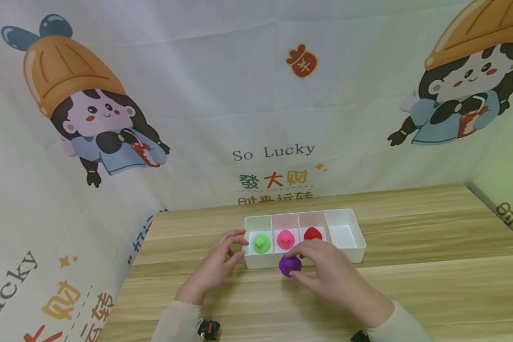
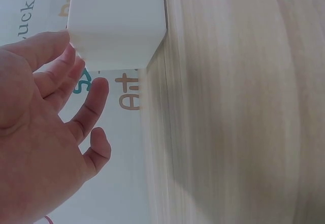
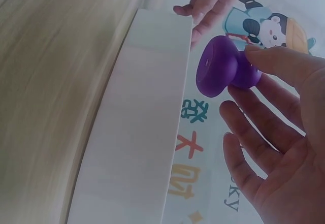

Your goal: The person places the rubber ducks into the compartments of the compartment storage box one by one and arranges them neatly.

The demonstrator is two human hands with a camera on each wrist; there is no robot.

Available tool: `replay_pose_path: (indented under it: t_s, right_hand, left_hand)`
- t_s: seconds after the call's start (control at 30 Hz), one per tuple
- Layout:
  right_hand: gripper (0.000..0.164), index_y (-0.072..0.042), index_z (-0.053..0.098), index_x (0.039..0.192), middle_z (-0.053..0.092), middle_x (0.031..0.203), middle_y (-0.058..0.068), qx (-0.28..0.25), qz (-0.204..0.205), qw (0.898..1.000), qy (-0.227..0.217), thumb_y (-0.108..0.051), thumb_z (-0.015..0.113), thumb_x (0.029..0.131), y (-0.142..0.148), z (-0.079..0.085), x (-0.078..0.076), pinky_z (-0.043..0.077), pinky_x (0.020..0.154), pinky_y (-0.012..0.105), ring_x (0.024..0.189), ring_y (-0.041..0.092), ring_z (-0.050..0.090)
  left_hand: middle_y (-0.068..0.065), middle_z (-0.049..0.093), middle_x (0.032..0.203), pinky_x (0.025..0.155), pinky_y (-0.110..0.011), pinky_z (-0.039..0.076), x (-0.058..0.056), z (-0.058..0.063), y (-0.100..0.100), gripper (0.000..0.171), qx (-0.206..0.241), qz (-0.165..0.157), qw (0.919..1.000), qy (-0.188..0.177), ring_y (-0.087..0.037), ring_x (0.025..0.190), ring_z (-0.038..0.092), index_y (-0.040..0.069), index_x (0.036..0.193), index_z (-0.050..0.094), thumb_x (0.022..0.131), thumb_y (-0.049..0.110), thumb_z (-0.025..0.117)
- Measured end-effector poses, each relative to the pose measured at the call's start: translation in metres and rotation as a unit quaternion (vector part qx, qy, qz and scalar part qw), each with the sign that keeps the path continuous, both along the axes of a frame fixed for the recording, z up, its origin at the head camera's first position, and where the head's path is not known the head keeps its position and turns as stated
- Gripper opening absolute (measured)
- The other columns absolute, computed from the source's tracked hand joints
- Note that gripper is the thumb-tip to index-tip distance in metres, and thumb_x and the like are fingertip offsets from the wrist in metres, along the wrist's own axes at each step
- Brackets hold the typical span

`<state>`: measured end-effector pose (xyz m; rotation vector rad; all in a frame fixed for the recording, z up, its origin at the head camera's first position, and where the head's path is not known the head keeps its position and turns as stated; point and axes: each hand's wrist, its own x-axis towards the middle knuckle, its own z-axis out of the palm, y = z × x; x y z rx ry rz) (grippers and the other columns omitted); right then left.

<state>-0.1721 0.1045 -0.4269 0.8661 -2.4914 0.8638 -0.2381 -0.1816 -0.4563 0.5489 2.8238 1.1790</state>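
Note:
A white divided box (image 1: 262, 261) lies across the wooden table. From the left, its compartments hold a green rubber duck (image 1: 261, 243), a pink rubber duck (image 1: 286, 239) and a red rubber duck (image 1: 313, 234); the rightmost has nothing in it. My right hand (image 1: 331, 273) pinches a purple rubber duck (image 3: 219, 66) by its head between thumb and fingers, in front of the box and above the table. My left hand (image 1: 220, 259) is at the box's left end, fingers loosely bent, with fingertips at the rim in the left wrist view.
The wooden table (image 1: 432, 228) reaches back to a white cloth backdrop (image 1: 205, 71) printed with cartoon figures and lettering. More cloth hangs along the left and right sides. A small black device (image 1: 208, 329) is at my left sleeve.

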Motion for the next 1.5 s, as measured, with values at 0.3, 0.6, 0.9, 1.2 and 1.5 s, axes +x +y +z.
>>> replay_pose_path:
  t_s: [0.3, 0.6, 0.9, 1.2, 1.5]
  right_hand:
    - [0.031, -0.016, 0.073, 0.102, 0.073, 0.095, -0.010, -0.025, -0.003, 0.999, 0.032, -0.014, 0.091, 0.077, 0.008, 0.005, -0.003, 0.058, 0.082, 0.027, 0.089, 0.010, 0.067]
    - [0.032, -0.014, 0.074, 0.103, 0.073, 0.095, -0.008, -0.030, -0.016, 0.998, 0.043, -0.010, 0.091, 0.076, 0.016, 0.010, -0.004, 0.059, 0.082, 0.029, 0.089, 0.012, 0.068]
    - [0.032, -0.016, 0.074, 0.105, 0.075, 0.098, -0.007, -0.017, -0.045, 0.999, 0.021, -0.013, 0.091, 0.078, 0.027, 0.013, -0.006, 0.058, 0.083, 0.034, 0.090, 0.012, 0.069]
    - [0.032, -0.016, 0.073, 0.105, 0.076, 0.103, -0.006, -0.025, -0.056, 0.998, 0.014, -0.009, 0.090, 0.078, 0.040, 0.012, -0.007, 0.060, 0.082, 0.034, 0.092, 0.014, 0.070]
    - [0.031, -0.015, 0.073, 0.105, 0.076, 0.104, -0.005, -0.020, -0.062, 0.998, 0.007, -0.010, 0.089, 0.079, 0.043, 0.011, -0.009, 0.060, 0.082, 0.034, 0.092, 0.014, 0.069]
  left_hand:
    - [-0.001, 0.050, 0.155, 0.099, -0.055, 0.030, 0.000, 0.001, 0.001, 0.017, 0.002, 0.000, 1.0000, -0.001, -0.014, 0.095, 0.053, 0.015, 0.117, 0.066, 0.101, 0.008, 0.064]
    - [-0.001, 0.050, 0.155, 0.094, -0.048, 0.032, 0.000, 0.001, 0.001, 0.017, 0.003, 0.001, 1.0000, -0.004, -0.013, 0.095, 0.052, 0.014, 0.117, 0.066, 0.101, 0.007, 0.064]
    - [-0.002, 0.050, 0.156, 0.095, -0.046, 0.032, 0.001, 0.000, 0.001, 0.017, 0.003, 0.003, 1.0000, -0.006, -0.013, 0.094, 0.052, 0.015, 0.116, 0.066, 0.101, 0.008, 0.064]
    - [-0.002, 0.051, 0.155, 0.092, -0.042, 0.034, 0.001, 0.001, 0.002, 0.017, 0.004, -0.002, 1.0000, -0.004, -0.013, 0.094, 0.053, 0.014, 0.116, 0.066, 0.101, 0.008, 0.064]
    - [-0.004, 0.050, 0.156, 0.094, -0.045, 0.032, 0.000, 0.000, 0.000, 0.017, 0.001, -0.004, 1.0000, -0.003, -0.013, 0.093, 0.053, 0.012, 0.117, 0.066, 0.101, 0.008, 0.064]
